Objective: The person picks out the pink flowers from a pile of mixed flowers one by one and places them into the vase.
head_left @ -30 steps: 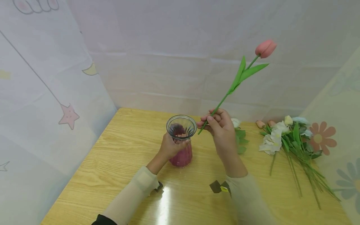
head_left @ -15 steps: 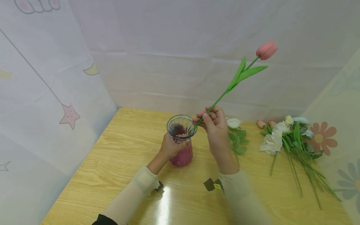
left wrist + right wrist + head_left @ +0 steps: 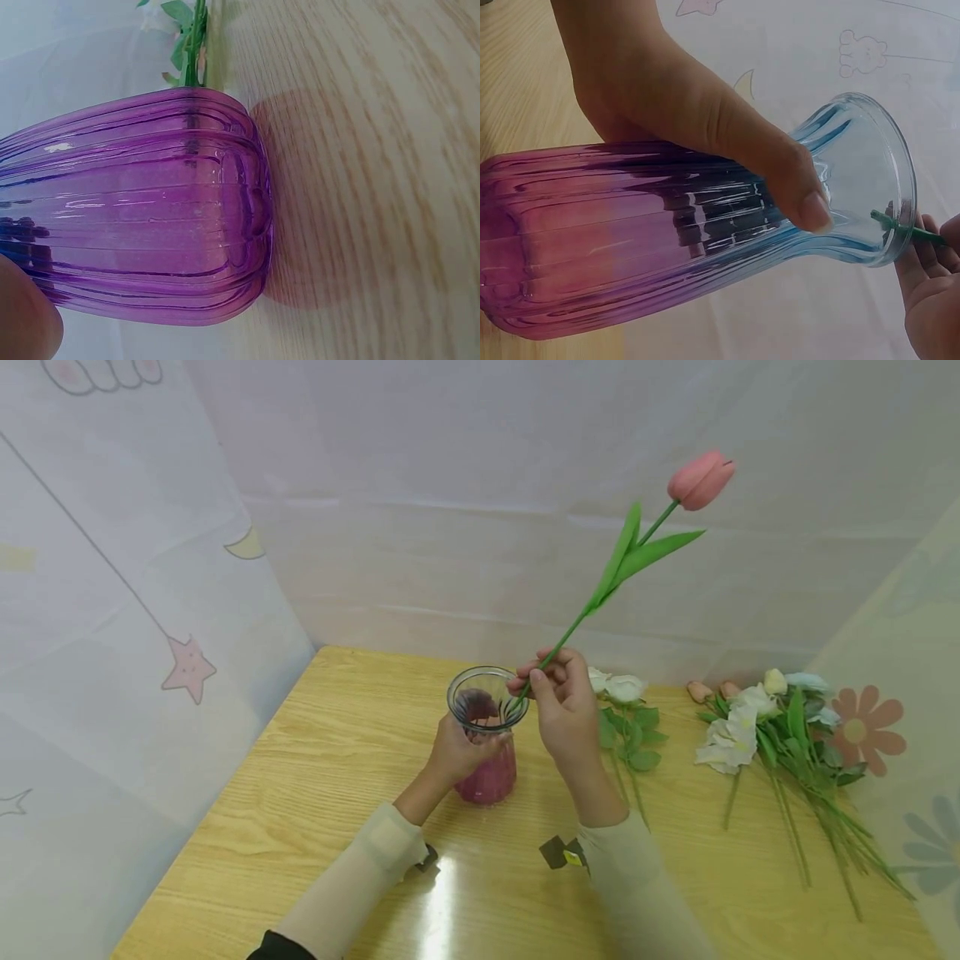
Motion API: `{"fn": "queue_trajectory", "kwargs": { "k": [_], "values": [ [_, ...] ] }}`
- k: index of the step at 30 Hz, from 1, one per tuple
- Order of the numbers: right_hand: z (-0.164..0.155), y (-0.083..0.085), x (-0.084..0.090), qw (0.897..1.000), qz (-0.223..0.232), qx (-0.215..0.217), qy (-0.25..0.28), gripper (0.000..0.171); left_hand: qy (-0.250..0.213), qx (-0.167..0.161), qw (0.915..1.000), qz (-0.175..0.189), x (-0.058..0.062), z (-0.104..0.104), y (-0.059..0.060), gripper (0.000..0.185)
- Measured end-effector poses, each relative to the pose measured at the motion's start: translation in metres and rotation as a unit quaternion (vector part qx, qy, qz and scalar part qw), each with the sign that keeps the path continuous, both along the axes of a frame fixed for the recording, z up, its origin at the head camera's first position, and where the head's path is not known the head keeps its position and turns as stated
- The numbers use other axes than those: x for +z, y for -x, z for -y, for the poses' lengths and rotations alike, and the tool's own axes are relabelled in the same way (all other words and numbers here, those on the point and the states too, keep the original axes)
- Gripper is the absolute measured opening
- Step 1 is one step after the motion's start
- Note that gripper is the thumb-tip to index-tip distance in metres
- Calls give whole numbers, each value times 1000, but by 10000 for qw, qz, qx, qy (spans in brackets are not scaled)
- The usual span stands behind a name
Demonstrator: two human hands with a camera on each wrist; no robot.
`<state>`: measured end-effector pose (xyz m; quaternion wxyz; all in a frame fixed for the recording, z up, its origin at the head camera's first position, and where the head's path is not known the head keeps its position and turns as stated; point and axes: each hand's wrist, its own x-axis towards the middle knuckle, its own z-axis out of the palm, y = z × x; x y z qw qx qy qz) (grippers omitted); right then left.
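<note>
A ribbed glass vase (image 3: 487, 739), clear at the mouth and pink-purple below, stands on the wooden table (image 3: 322, 760). My left hand (image 3: 457, 752) grips its neck; the right wrist view shows that left hand (image 3: 675, 112) wrapped round the vase (image 3: 667, 232). My right hand (image 3: 558, 697) pinches the green stem of a pink tulip (image 3: 701, 479) near its lower end. The stem tip (image 3: 885, 221) sits just inside the vase mouth, and the bloom leans up to the right. The left wrist view shows only the vase's purple body (image 3: 142, 217).
Two white roses (image 3: 618, 689) with leaves lie on the table right of my right hand. A bunch of white and pale flowers (image 3: 765, 727) lies farther right, stems toward the front. Patterned cloth walls close in the back and both sides.
My right hand has carried the tulip leftward from beside the vase to its rim, and the stem tip now reaches inside the mouth. My left hand has kept its grip on the vase.
</note>
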<state>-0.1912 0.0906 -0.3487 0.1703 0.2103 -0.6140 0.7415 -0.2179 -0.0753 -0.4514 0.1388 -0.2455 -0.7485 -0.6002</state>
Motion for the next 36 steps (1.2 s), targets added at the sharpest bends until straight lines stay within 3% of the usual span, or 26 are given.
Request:
{"fn": "queue_trajectory", "kwargs": {
  "k": [10, 20, 36],
  "values": [
    [-1, 0, 1, 9974, -331, -73, -638, 24, -18, -173, 9998, 66, 1, -1, 0, 56],
    [0, -3, 4, 9874, -447, -382, -1467, 35, -26, -204, 9998, -24, 0, 0, 0, 53],
    [1, -5, 7, 9823, -231, -354, -1825, 40, -58, -150, 9998, 77, -1, 0, 1, 55]
  ]
}}
